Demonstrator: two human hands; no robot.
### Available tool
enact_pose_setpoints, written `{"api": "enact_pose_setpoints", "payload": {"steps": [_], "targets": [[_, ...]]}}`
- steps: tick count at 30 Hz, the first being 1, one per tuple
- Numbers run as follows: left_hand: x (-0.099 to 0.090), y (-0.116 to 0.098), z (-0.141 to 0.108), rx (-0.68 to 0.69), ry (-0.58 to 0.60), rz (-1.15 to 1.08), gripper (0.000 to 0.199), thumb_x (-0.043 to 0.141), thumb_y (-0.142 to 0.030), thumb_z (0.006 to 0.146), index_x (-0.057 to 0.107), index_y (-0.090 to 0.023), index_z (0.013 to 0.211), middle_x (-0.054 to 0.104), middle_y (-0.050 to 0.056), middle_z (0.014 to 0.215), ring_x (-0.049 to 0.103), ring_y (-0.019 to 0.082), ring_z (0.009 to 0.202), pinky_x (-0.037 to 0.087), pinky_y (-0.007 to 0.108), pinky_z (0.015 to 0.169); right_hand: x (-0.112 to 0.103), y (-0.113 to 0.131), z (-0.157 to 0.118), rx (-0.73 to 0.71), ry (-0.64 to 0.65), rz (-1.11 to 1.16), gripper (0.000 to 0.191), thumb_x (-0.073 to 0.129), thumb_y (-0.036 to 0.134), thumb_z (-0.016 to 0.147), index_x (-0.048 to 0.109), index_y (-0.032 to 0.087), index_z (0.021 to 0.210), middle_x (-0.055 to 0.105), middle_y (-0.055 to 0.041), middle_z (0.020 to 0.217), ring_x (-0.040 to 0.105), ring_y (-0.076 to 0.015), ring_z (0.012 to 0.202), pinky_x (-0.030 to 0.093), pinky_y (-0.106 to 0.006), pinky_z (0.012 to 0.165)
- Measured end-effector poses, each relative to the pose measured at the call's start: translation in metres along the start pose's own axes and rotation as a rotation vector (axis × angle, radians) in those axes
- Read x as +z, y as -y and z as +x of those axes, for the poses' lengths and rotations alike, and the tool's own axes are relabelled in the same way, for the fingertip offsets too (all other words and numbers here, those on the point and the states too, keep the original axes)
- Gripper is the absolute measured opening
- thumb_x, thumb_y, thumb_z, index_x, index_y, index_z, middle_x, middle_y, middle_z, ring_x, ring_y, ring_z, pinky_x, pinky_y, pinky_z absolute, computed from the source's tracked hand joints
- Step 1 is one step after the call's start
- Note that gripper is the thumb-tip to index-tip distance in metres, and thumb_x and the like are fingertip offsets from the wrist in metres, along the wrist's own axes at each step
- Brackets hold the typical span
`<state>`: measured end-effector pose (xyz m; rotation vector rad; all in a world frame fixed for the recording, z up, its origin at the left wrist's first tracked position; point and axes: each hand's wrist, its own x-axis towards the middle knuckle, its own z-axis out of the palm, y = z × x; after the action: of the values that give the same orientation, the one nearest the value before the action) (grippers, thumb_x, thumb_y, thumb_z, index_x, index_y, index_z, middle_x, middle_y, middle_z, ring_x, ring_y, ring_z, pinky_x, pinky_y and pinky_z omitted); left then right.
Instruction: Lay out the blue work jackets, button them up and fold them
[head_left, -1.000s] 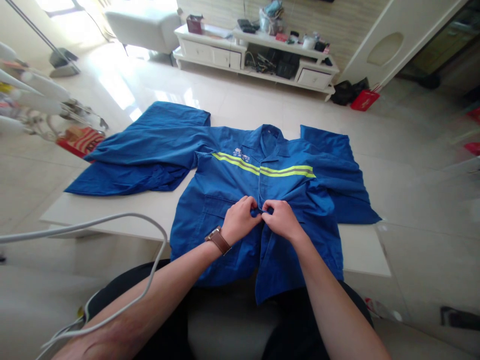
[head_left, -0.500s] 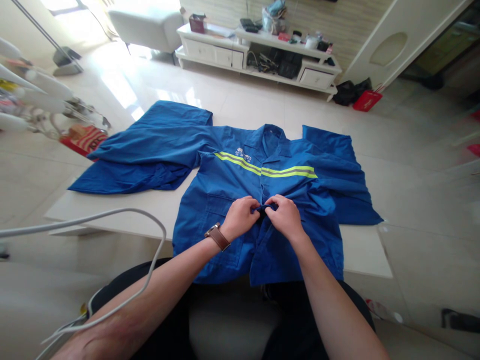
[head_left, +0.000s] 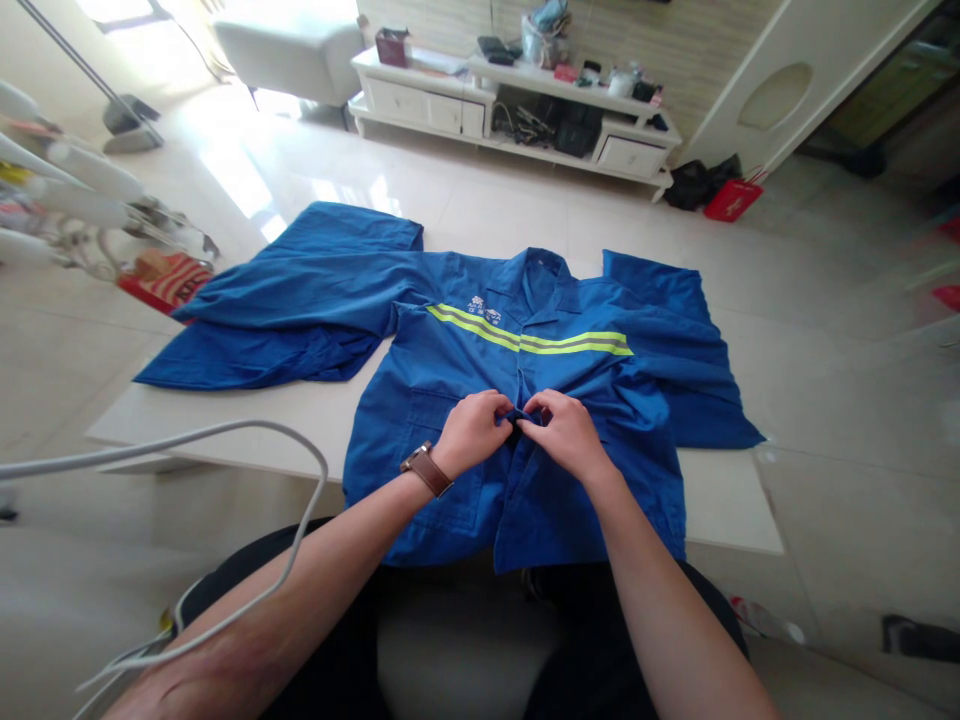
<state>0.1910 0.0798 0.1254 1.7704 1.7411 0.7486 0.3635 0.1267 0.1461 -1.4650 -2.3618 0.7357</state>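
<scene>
While the cabinet holds cables, the jacket lies spread. Left hand and right hand pinch its front, fingers clamped on cloth.

This looks like a home's living room: a long, low white wooden cabinet with drawers stands against a beige, finely striped wall, small assorted containers crowding its top, beside a pale grey upholstered seat on glossy cream floor tiles.
</scene>
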Motion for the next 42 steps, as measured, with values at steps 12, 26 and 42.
{"api": "enact_pose_setpoints", "payload": {"steps": [12, 26, 42], "targets": [[-0.002, 0.007, 0.005, -0.045, 0.025, -0.028, 0.028, 0.061, -0.013, 0.080, 0.075, -0.022, 0.102, 0.074, 0.002, 0.096, 0.066, 0.016, 0.083, 0.048, 0.025, 0.073, 0.002, -0.001, 0.002, -0.042, 0.106, 0.010, 0.017, 0.059, 0.024, 0.094, 0.075, 0.023, 0.093, 0.071, -0.0021, 0.095, 0.065, -0.0161, 0.088, 0.042, -0.024, 0.077], [0.000, 0.008, 0.007, 0.051, 0.070, -0.146, 0.027, 0.060, -0.008, 0.075, 0.073, -0.015, 0.097, 0.071, 0.004, 0.088, 0.064, 0.016, 0.080, 0.049, 0.025, 0.076, 0.005, 0.006, -0.001, 0.140, -0.018, -0.113, 0.014, 0.064, 0.029, 0.091, 0.077, 0.031, 0.095, 0.076, 0.0010, 0.101, 0.068, -0.0189, 0.092, 0.045, -0.026, 0.074], [0.001, 0.007, 0.007, 0.070, 0.061, -0.123, 0.025, 0.060, -0.010, 0.073, 0.073, -0.015, 0.094, 0.071, 0.004, 0.085, 0.063, 0.016, 0.077, 0.048, 0.025, 0.071, 0.006, 0.013, -0.001, 0.233, -0.061, -0.123, 0.012, 0.067, 0.033, 0.086, 0.077, 0.030, 0.092, 0.076, -0.0006, 0.094, 0.068, -0.0206, 0.088, 0.044, -0.027, 0.072]]}}
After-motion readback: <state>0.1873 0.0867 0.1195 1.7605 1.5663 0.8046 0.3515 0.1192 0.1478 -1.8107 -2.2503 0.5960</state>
